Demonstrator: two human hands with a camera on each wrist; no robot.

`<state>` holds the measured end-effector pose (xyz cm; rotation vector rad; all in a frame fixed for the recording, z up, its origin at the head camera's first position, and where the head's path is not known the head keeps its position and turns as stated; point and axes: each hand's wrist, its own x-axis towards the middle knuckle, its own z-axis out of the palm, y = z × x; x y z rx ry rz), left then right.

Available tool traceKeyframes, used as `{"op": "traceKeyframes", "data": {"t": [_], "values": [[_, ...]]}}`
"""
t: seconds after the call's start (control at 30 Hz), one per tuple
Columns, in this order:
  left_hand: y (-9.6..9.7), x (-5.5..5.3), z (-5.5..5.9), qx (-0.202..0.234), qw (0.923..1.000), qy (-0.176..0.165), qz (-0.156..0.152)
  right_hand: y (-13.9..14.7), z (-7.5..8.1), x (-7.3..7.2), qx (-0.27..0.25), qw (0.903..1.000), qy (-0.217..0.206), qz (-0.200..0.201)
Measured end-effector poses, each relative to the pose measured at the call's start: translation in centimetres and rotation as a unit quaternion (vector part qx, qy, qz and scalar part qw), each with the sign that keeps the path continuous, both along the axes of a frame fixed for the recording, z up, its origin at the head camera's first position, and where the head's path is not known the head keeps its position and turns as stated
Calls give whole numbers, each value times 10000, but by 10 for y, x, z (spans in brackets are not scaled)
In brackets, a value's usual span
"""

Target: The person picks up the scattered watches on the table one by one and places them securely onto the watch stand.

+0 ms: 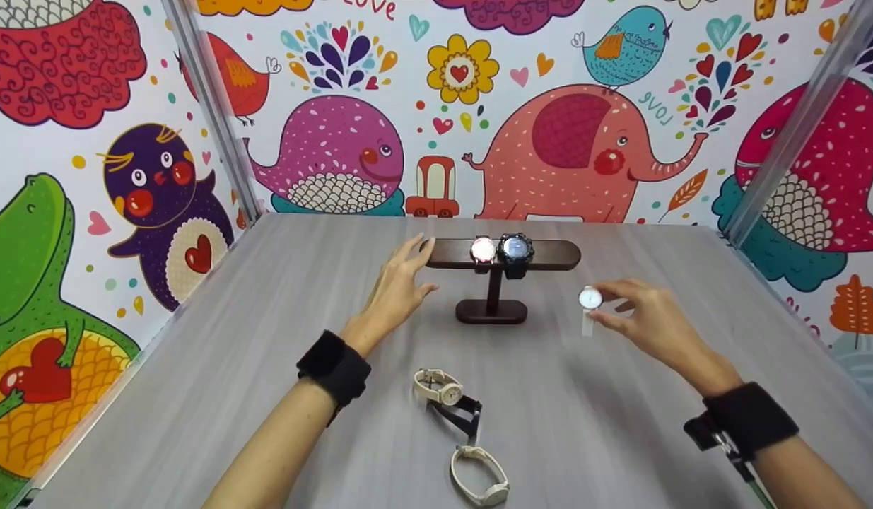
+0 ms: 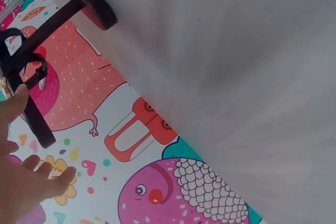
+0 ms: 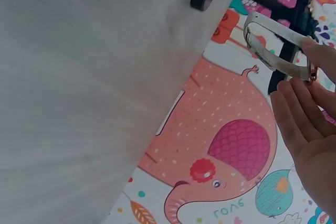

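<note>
Between thumb and fingers, my right hand (image 1: 655,318) pinches a white-strapped wristwatch (image 1: 589,298) to the right of the dark wooden watch stand (image 1: 493,290). The right wrist view shows its strap as a closed loop (image 3: 278,66). My left hand (image 1: 401,279) is at the stand's left end, index fingertip right at the bar, other fingers spread loosely. In the left wrist view, that hand (image 2: 23,166) holds nothing. On the bar sit a watch with a bright, glaring face (image 1: 483,249) and a bulky black watch (image 1: 515,249), side by side.
Closer to me on the grey table (image 1: 280,424), a cream watch (image 1: 437,387) lies against a black-strapped watch (image 1: 464,416). Another cream watch (image 1: 480,477) lies nearest me. Walls with cartoon animals (image 1: 563,155) enclose the table at the back and sides.
</note>
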<state>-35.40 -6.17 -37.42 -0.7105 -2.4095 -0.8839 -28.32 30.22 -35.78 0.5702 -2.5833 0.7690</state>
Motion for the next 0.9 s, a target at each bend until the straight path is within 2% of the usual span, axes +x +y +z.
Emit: {"op": "traceKeyframes", "data": {"t": [0.17,0.3,0.53,0.9], "values": [[4,-8,11,134,9987,-469,-163,9,12,-20,-12,9997,-116,-217],[7,-13,14,27,9977,-582,-339,12,22,-34,-44,9989,-248,-393],[9,-17,15,-128,9980,-464,-413,10,29,-51,-50,9974,-496,-512],[8,-21,13,-226,9978,-219,-590,0,24,-65,-254,9982,-337,-427]]}}
